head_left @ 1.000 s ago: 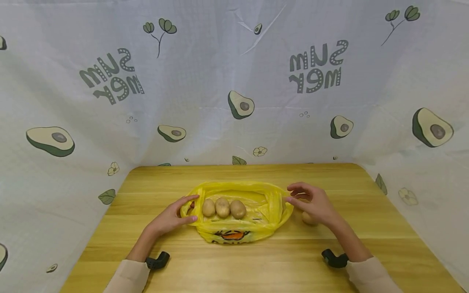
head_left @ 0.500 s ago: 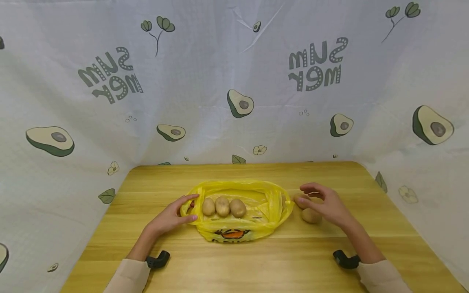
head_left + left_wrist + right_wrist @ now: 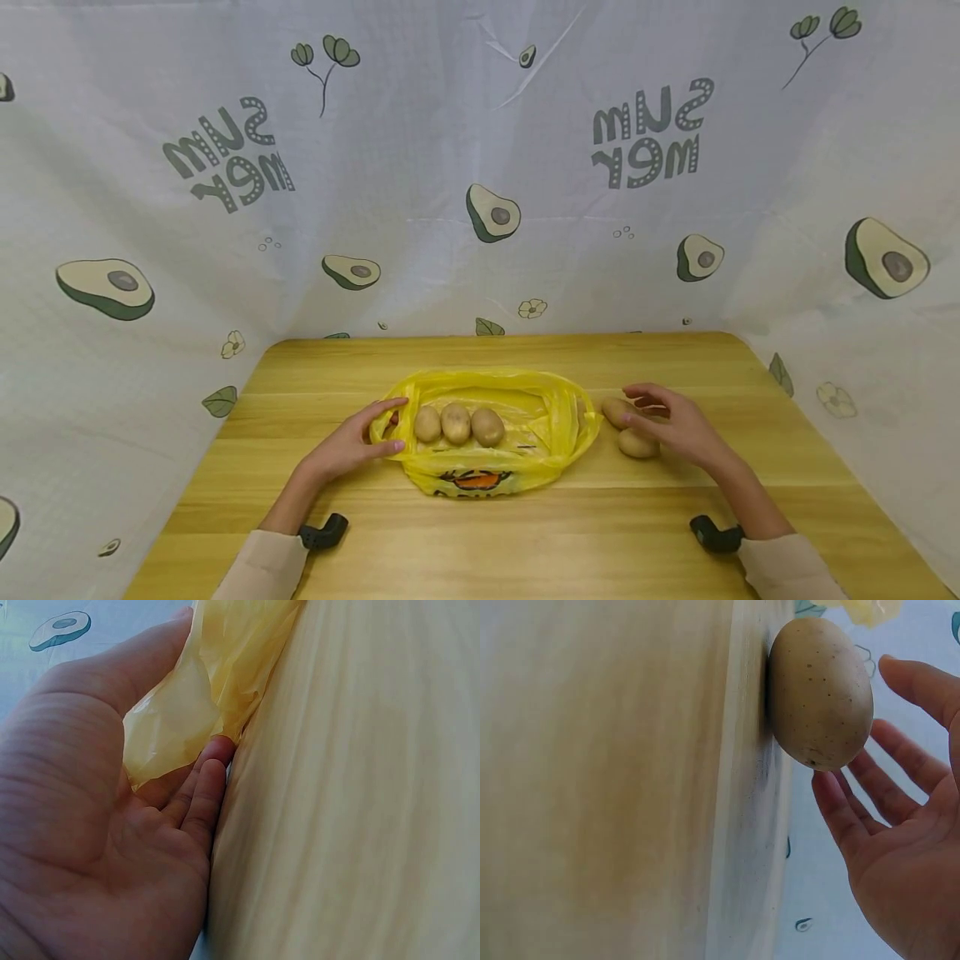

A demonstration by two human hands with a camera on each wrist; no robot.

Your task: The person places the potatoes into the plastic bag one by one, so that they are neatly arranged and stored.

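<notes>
Yellow thin-plastic bag [image 3: 534, 473] on wood-grain table [image 3: 480, 546], three tan oval potatoes [image 3: 455, 424] inside; left hand [image 3: 351, 443] grips one end. Right hand [image 3: 677, 425] has drawn off, fingers relaxed, beside two loose potatoes [image 3: 638, 444]: one likely just unloaded.

Booth-like: printed curtain [image 3: 420, 158] around wooden table [image 3: 495, 550]

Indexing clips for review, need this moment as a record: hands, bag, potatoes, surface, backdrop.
left hand: holds the left end of the bag
right hand: at the loose potatoes, thumb and fingers apart; contact unclear
yellow bag: on the table, mouth open, dark print on the near side
bagged potatoes: three in view, side by side, toward the bag's left
loose potatoes: two in clear view, right of the bag
table: wood-grain top
backdrop: pale sheet, avocado print
</notes>
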